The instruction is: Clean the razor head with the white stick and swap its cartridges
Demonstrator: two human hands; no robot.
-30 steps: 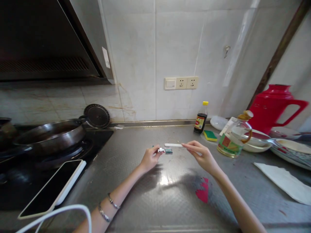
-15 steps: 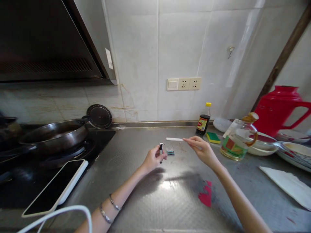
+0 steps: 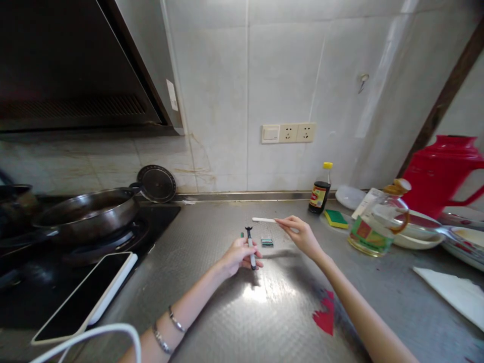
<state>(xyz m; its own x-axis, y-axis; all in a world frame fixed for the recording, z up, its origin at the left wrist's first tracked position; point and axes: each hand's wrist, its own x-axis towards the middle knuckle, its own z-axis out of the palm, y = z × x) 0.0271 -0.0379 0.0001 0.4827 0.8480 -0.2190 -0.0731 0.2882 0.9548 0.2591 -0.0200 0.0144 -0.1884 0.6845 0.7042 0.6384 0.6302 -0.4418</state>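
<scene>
Closed around a grey and black razor handle (image 3: 251, 252) is my left hand (image 3: 236, 256). The handle's forked black end points away from me and carries no blade head. My right hand (image 3: 300, 236) pinches a slim white stick (image 3: 263, 220), perhaps a toothbrush, by its right end and holds it almost level above the counter. Between the two hands, a dark green razor cartridge (image 3: 267, 242) lies on the metal. A second small green piece (image 3: 242, 235) shows just left of the razor handle, partly hidden by my left hand.
On the right are a soy sauce bottle (image 3: 319, 195), a sponge (image 3: 336, 219), a glass oil jug (image 3: 372, 234), dishes and a red thermos (image 3: 440, 174). A red scrap (image 3: 325, 315) lies in front. Leftward are a phone (image 3: 85, 297), a white cable (image 3: 113, 327) and a pan (image 3: 86, 212) on the stove.
The razor handle has tipped from upright to lying flatter, its forked end now pointing away. My right hand and the white stick have shifted slightly left and down.
</scene>
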